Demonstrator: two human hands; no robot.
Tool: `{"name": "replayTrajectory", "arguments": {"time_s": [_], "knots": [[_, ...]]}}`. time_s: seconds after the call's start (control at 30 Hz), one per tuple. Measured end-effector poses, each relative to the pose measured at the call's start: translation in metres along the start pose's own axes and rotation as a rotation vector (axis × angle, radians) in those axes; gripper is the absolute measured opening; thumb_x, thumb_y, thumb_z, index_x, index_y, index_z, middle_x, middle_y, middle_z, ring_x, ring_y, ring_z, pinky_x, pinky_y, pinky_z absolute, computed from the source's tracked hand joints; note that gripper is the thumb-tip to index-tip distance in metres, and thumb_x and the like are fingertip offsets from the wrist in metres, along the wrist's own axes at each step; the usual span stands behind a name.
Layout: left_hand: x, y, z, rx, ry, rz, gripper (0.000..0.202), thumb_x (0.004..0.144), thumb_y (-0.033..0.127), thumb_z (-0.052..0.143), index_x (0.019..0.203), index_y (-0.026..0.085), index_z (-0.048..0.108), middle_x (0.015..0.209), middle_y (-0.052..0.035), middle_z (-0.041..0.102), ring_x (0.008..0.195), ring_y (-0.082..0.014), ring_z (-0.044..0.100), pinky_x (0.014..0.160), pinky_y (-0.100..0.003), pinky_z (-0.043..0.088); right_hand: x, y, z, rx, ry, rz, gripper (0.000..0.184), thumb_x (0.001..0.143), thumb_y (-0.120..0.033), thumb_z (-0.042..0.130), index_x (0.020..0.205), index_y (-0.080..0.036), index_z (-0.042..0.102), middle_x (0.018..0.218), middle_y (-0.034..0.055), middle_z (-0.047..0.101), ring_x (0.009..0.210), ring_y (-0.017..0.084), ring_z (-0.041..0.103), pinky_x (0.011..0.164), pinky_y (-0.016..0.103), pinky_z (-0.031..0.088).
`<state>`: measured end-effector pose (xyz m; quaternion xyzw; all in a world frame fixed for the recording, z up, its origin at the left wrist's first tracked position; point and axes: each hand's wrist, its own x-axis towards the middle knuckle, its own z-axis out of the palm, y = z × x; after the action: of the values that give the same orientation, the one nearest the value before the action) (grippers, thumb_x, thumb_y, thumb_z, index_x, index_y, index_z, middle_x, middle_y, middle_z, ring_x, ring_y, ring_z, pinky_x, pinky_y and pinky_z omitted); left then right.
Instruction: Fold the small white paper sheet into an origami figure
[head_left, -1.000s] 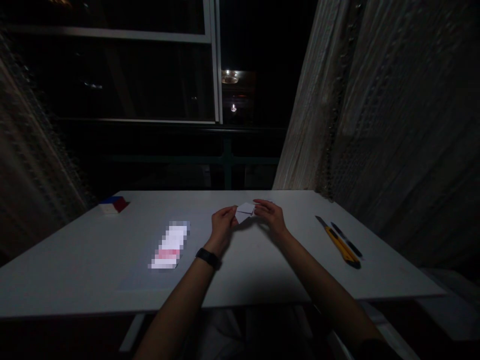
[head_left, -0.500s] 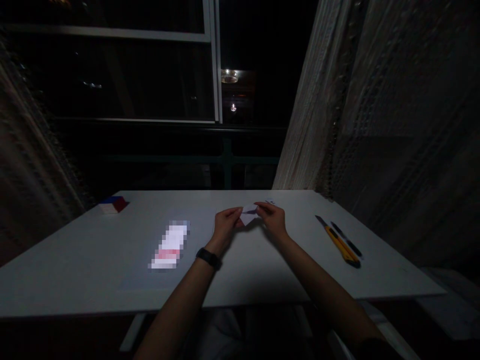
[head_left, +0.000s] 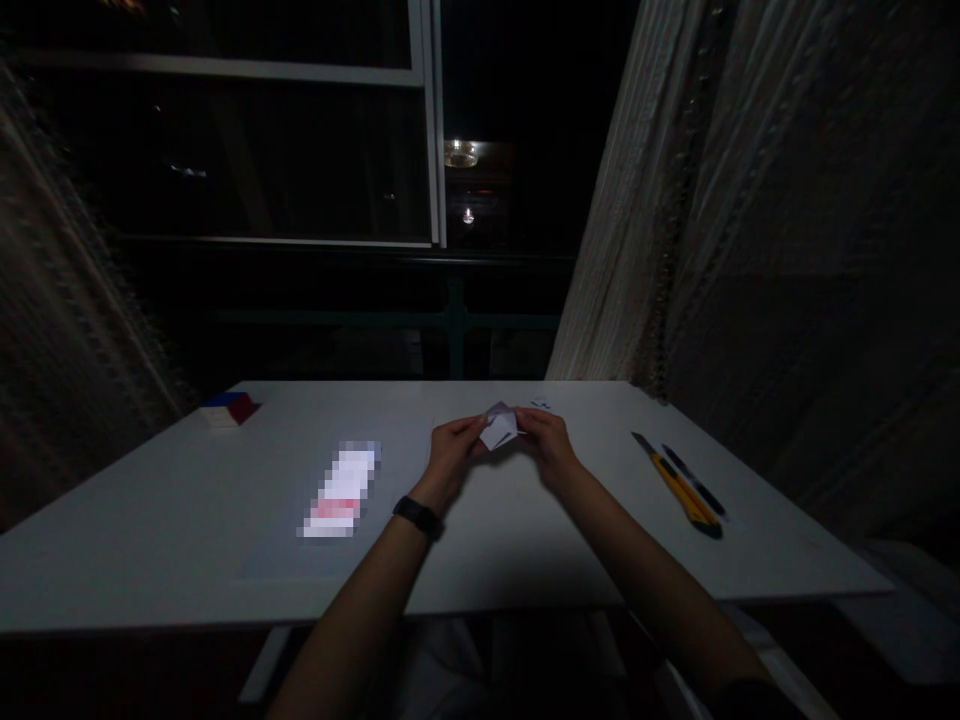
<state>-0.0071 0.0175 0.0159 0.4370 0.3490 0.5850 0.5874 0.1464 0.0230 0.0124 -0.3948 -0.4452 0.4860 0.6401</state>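
Observation:
A small folded piece of white paper (head_left: 499, 426) is held just above the white table (head_left: 187, 520), near its middle. My left hand (head_left: 450, 456) pinches the paper's left side; a dark watch sits on that wrist. My right hand (head_left: 549, 444) pinches the right side, fingers curled over the paper's top edge. Both hands are closed on the paper and almost touch each other.
A yellow utility knife (head_left: 679, 488) and a dark pen (head_left: 694, 480) lie right of my right hand. A blurred white and pink card (head_left: 339, 490) lies to the left. A red and blue cube (head_left: 225, 408) sits at the far left corner. Curtains hang on both sides of a dark window.
My hands have drawn closer together and the paper has been folded smaller and turned between the fingertips. Nothing else on the table has moved.

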Motion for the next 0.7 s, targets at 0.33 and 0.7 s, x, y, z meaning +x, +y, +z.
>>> {"name": "replayTrajectory", "arguments": {"time_s": [0.33,0.7], "knots": [[-0.001,-0.001,0.0,-0.033,-0.042,-0.032,0.037,0.056,0.033,0.076,0.084,0.01,0.07,0.082,-0.0104,0.07,0.069,-0.0165,0.062,0.063,-0.027,0.049,0.001,0.005,-0.001,0.224,-0.144,0.12,0.023,0.064,-0.035,0.068,0.081,-0.019,0.066,0.08,0.0039,0.068,0.073,0.018,0.061,0.064,0.029,0.046],[-0.003,0.003,0.002,-0.018,-0.046,-0.05,0.037,0.057,0.033,0.076,0.083,0.007,0.07,0.081,-0.0114,0.07,0.068,-0.0173,0.063,0.062,-0.027,0.05,0.0,0.009,-0.001,0.219,-0.229,0.14,0.016,0.062,-0.024,0.065,0.076,-0.018,0.067,0.074,0.004,0.067,0.071,0.019,0.06,0.067,0.031,0.047]]}}
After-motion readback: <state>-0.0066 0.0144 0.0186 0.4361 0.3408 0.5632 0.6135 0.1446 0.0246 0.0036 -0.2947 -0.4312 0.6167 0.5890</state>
